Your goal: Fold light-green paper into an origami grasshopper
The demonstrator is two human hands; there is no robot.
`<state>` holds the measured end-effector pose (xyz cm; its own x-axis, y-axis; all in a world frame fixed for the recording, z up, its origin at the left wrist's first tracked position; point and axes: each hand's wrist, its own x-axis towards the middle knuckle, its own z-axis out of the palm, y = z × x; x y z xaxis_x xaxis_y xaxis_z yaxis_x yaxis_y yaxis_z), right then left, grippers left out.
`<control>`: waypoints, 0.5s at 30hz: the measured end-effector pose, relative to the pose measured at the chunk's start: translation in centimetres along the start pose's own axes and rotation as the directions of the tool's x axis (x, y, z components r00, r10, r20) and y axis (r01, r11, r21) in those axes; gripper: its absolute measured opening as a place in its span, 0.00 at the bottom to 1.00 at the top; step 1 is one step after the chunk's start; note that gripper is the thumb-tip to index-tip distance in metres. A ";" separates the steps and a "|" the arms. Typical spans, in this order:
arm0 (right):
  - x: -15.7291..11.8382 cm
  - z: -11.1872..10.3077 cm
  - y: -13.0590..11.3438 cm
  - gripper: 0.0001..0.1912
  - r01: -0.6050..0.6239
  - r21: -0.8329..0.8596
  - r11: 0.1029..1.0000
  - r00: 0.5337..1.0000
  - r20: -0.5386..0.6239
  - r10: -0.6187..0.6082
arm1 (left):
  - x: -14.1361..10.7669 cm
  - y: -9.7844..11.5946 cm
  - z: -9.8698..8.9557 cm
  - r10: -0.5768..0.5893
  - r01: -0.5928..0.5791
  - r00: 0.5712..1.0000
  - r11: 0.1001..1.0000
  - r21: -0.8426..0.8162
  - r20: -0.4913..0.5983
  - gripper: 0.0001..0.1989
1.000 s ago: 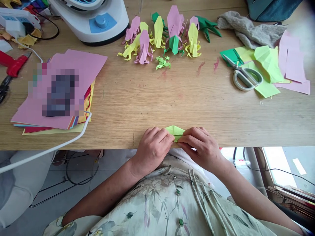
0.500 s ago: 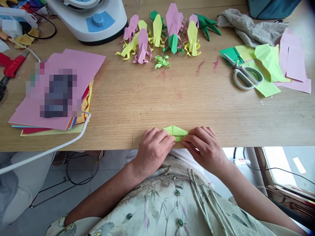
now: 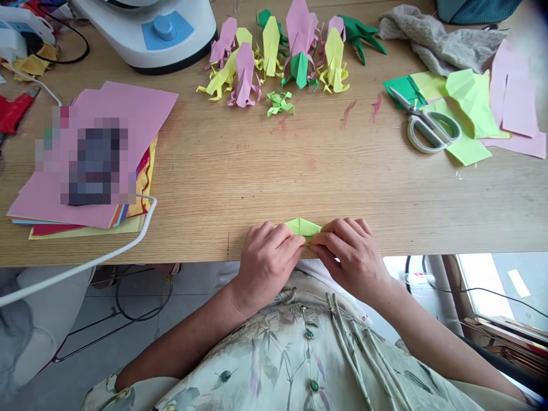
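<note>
A folded piece of light green paper (image 3: 303, 224) lies at the front edge of the table, its peaked upper part showing between my hands. My left hand (image 3: 269, 257) pinches its left end, thumb and forefinger closed on the paper. From the other side my right hand (image 3: 351, 251) grips the right end the same way, its fingertips close to the left ones. Both hands cover the ends of the paper. Farther back stand several folded paper figures in pink, yellow and green, among them a small light green one (image 3: 280, 104).
Scissors (image 3: 430, 125) rest beside green and pink paper pieces (image 3: 473, 105) at the right, near a grey cloth (image 3: 440, 37). At left lies a stack of coloured paper (image 3: 141, 108) with a blurred dark object on it and a white cable (image 3: 115, 251). A white appliance (image 3: 184, 43) stands behind.
My right hand has shifted slightly left, closer to my left hand, covering more of the paper. My view has moved a little.
</note>
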<state>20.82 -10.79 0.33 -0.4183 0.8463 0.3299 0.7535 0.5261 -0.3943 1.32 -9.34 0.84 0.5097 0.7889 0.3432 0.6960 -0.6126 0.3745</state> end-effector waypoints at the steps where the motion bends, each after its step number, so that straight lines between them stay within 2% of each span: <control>1: 0.0 -0.1 0.1 0.05 0.000 -0.004 1.000 1.000 0.005 0.000 | 0.1 0.1 0.0 -0.013 0.013 1.000 1.000 0.009 0.008 0.06; 7: -0.9 -1.1 1.2 0.02 -0.011 0.051 0.999 1.000 -0.016 0.011 | 0.3 0.5 0.1 -0.055 0.054 0.998 0.998 0.040 0.028 0.08; 15: -0.9 -1.3 1.3 0.04 -0.015 -0.026 1.000 1.000 0.001 0.015 | 0.3 0.6 0.3 -0.092 0.091 0.996 0.996 0.017 0.018 0.07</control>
<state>22.90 -10.97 0.65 -0.4076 0.8542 0.3227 0.7724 0.5111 -0.3771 2.03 -9.49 0.87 0.4529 0.8425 0.2917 0.7483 -0.5370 0.3893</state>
